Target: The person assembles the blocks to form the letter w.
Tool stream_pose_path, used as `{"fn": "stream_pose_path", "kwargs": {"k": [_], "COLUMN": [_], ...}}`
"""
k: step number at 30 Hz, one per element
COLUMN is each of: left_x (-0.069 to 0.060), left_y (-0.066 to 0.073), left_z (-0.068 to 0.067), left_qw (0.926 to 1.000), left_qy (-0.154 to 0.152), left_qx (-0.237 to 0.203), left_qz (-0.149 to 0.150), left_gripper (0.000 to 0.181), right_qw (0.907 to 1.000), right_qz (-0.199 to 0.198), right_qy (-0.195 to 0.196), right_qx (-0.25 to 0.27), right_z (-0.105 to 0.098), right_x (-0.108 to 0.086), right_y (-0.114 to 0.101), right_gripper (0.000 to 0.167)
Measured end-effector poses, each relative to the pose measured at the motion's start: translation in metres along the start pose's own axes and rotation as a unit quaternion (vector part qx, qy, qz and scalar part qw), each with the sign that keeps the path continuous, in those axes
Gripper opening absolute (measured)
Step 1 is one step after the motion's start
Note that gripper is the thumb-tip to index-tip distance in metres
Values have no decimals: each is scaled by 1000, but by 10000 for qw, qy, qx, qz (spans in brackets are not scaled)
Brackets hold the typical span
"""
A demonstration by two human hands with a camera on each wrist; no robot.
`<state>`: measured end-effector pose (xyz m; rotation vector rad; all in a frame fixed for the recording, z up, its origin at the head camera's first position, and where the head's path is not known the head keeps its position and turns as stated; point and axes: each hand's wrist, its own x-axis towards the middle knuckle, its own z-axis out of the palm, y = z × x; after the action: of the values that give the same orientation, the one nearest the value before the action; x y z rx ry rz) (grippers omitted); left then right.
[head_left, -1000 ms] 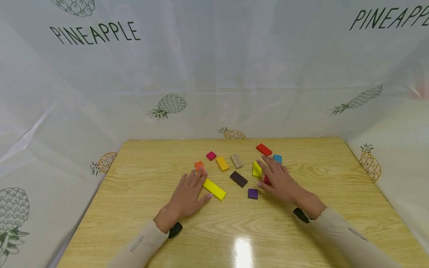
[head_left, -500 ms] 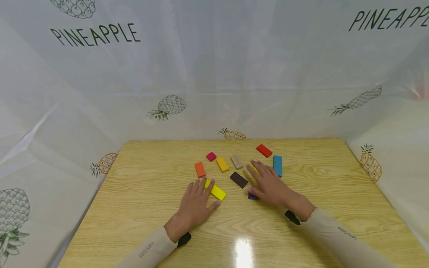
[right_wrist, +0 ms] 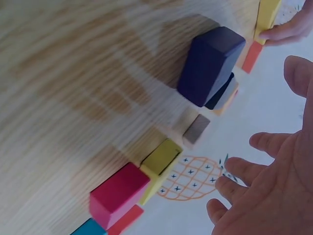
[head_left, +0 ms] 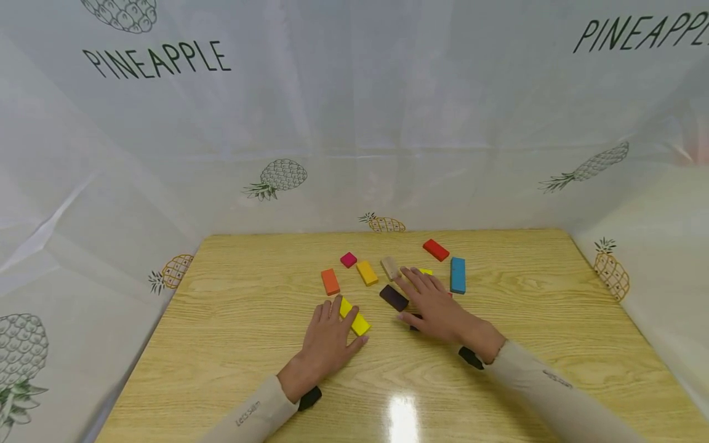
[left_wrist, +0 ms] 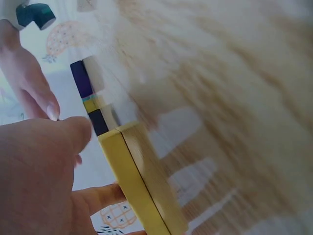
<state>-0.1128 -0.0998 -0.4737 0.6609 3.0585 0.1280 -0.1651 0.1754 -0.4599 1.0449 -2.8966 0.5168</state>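
Observation:
My left hand (head_left: 327, 341) is at a long yellow block (head_left: 360, 325), its fingertips touching the block and its fingers fairly straight. In the left wrist view the fingers (left_wrist: 105, 195) meet the yellow block's side. My right hand (head_left: 440, 312) hangs above the table with spread fingers and holds nothing. Beneath it lie a purple block (right_wrist: 210, 66), a shorter yellow block (right_wrist: 161, 159) and a crimson block (right_wrist: 120, 193), partly hidden in the head view. A dark brown block (head_left: 394, 298) sits just left of its fingertips.
Farther back on the wooden table (head_left: 232, 277) lie an orange block (head_left: 330, 282), a small magenta block (head_left: 348, 260), an amber block (head_left: 367, 273), a beige block (head_left: 390, 268), a red block (head_left: 436, 250) and a blue block (head_left: 458, 275). Pineapple-printed sheeting (head_left: 354, 111) surrounds the table.
My left hand has come back from the orange block to the long yellow block, which has turned slightly. My right hand has moved left, uncovering the blue block.

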Motion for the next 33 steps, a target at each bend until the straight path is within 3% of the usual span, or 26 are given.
{"fn": "stream_pose_path", "kwargs": {"k": [5,18,27,33], "left_x": [1,4,4,0], "left_y": [-1,-3,-11,-20], "left_z": [4,5,3,3], "left_qw": [9997,9996,9984,9981], "left_qy": [132,279,330,346], "left_qx": [186,40,-459,-472], "left_qz": [-38,-44,-79,-169], "left_gripper": [59,57,54,57], "right_qw": [9999,9995,9989,9984], "right_qz": [-13,-106,-191,-309], "right_qy": [-47,-234,-368,-376], "right_qx": [129,209,209,279], "right_z": [1,2,4,7], "right_x": [7,22,31,37], "right_y": [-5,-13,-17,-19], "right_gripper": [76,76,77,76]}}
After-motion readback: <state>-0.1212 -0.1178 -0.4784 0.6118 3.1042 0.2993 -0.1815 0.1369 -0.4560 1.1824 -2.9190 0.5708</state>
